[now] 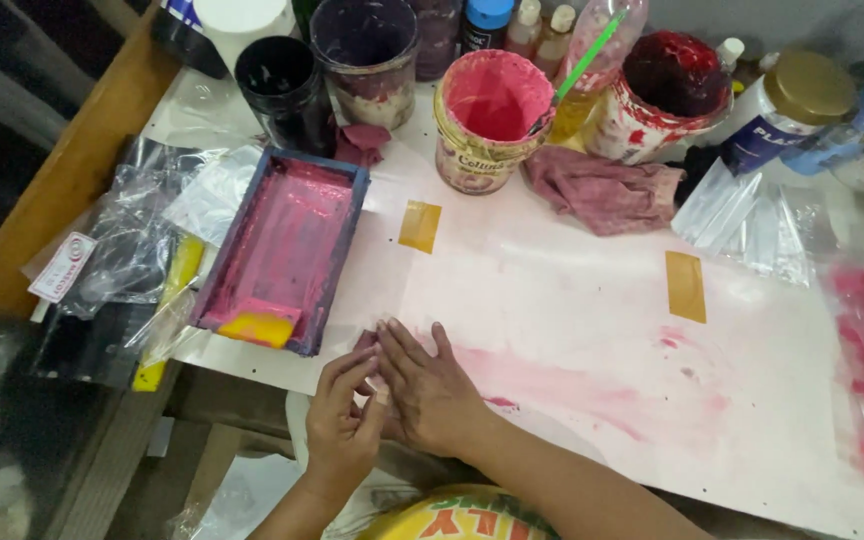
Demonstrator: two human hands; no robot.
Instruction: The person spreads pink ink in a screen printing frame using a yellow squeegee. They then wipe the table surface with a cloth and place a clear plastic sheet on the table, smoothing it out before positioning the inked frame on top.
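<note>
My left hand (340, 425) and my right hand (430, 390) meet at the near edge of a white board (572, 300) smeared with pink paint. Between the fingers shows a small dark pink piece (366, 343), perhaps a cloth; both hands touch it, and who grips it is hard to tell. Just to the left lies a dark rectangular tray (287, 250) coated in pink paint, with a yellow scraper (257, 328) resting at its near end.
Paint tubs stand along the back: a pink one (490, 115) with a green stick, a red one (664, 95), dark ones (287, 90). A stained rag (602, 190), plastic bags (132, 240), bottles and two yellow tape strips (419, 226) lie around.
</note>
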